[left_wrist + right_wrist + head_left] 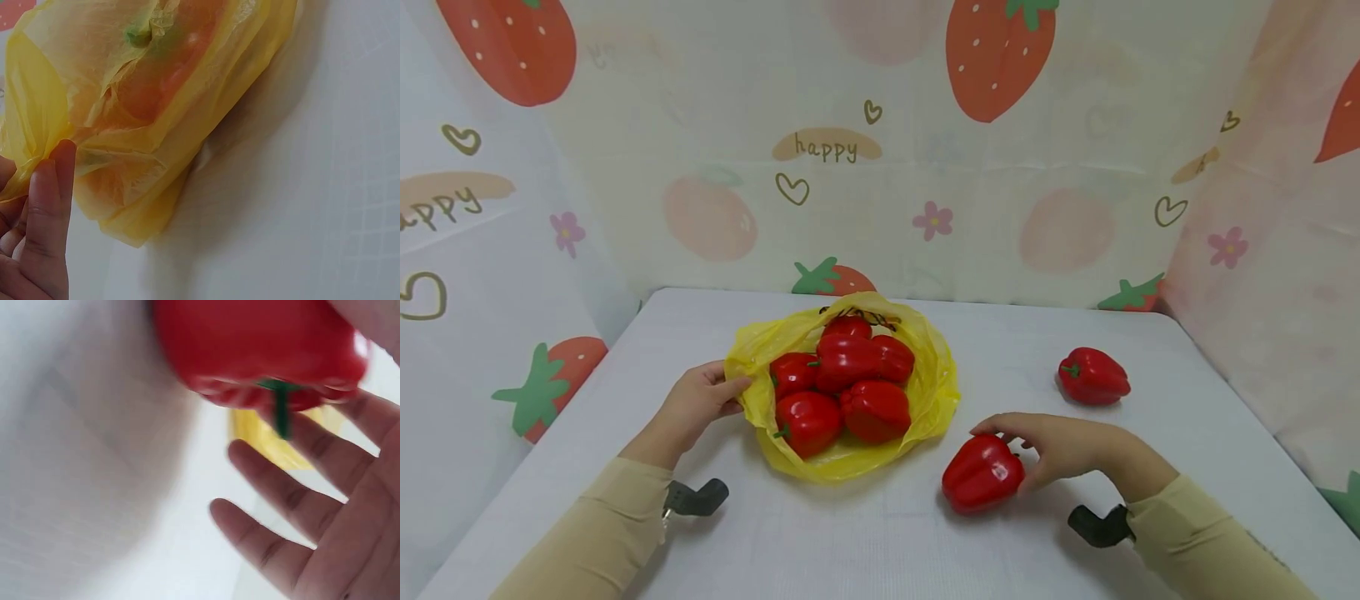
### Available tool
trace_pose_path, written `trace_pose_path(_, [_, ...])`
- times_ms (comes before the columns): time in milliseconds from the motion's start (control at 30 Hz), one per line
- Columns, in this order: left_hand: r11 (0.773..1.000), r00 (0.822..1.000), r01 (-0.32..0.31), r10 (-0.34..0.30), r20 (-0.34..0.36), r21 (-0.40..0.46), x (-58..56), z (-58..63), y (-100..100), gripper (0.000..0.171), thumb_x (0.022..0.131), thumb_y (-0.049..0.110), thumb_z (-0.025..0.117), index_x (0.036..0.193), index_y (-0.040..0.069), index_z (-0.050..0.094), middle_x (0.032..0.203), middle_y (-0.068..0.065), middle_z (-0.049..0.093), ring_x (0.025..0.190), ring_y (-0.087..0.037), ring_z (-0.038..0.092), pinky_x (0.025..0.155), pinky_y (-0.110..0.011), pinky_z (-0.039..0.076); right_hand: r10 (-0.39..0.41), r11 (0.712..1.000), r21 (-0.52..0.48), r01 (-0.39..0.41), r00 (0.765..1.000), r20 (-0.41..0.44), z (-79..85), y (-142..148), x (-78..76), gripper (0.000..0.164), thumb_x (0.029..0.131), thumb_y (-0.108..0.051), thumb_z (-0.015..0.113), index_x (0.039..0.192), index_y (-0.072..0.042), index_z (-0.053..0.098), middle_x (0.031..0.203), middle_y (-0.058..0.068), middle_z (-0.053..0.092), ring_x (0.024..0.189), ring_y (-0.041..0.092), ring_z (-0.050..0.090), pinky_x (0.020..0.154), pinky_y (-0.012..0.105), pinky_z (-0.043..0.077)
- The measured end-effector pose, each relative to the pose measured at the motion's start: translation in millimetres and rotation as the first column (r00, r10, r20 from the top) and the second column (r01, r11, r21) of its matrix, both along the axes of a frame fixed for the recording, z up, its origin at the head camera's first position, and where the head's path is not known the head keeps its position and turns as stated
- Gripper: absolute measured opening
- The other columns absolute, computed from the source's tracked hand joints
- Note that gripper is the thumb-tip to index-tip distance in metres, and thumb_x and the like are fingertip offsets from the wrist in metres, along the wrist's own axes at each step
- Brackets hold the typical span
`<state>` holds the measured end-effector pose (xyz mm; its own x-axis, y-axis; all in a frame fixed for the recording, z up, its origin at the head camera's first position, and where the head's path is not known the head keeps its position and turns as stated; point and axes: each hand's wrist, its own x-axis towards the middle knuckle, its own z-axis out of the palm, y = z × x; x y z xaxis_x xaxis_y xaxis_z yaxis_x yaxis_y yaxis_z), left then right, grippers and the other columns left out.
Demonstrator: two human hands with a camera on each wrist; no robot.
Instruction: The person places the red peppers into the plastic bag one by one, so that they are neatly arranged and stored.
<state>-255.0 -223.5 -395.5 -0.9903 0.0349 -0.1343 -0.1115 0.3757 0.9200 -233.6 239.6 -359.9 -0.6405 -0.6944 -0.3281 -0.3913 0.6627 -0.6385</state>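
Note:
A yellow plastic bag (pixel 943 392) stands with its mouth spread, several red bell peppers (pixel 847 360) piled inside it. At its left rim my left hand (pixel 703 404) pinches the plastic between thumb and fingers; the left wrist view shows the gathered film (pixel 40 119) at the fingertips. My right hand (pixel 1067 446) holds another red bell pepper (pixel 981 475) just right of the bag, thumb on one side and index finger on the other. Its green stem (pixel 281 412) faces the palm in the right wrist view, where the other fingers are spread apart off the pepper.
One more red bell pepper (pixel 1093 377) lies on its side at the right of the white table (pixel 820 550). A strawberry-print cloth (pixel 880 208) hangs behind and at both sides. Dark camera mounts (pixel 696 497) stick out from both wrists.

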Motion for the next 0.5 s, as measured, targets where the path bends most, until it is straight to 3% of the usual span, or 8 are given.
trace_pose_path(167, [1.000,1.000,-0.002,0.002,0.004,0.009,1.5,2.5,-0.8,0.045,0.092,0.029,0.055,0.125,-0.001,0.050,0.112,-0.015,0.059,0.084,-0.014,0.060,0.076,-0.024,0.052,0.010,1.000,-0.008,-0.010,1.000,-0.015,-7.4,-2.0,0.0,0.068,0.070,-0.027,0.079,0.127,-0.030,0.042,0.120,-0.013,0.050,0.115,0.015,0.044,0.090,0.032,0.045])
trace_pose_path(333, [1.000,1.000,0.001,-0.001,0.005,0.010,3.0,4.2,-1.8,0.046,0.091,0.030,0.055,0.125,-0.001,0.050,0.114,-0.016,0.058,0.085,-0.015,0.060,0.077,-0.024,0.052,0.004,1.000,-0.027,-0.004,1.000,0.009,-7.6,-1.4,-0.3,0.068,0.070,-0.028,0.079,0.127,-0.028,0.042,0.119,-0.011,0.050,0.115,0.019,0.045,0.086,0.027,0.047])
trace_pose_path(500, [1.000,1.000,-0.003,0.003,0.011,0.008,3.1,4.3,-3.2,0.044,0.092,0.031,0.055,0.123,0.001,0.051,0.114,-0.015,0.058,0.085,-0.016,0.060,0.077,-0.024,0.052,0.004,0.998,-0.056,-0.002,1.000,0.023,-3.4,0.9,-1.2,0.071,0.070,-0.028,0.079,0.130,-0.025,0.042,0.123,-0.006,0.049,0.116,0.023,0.044,0.086,0.028,0.048])
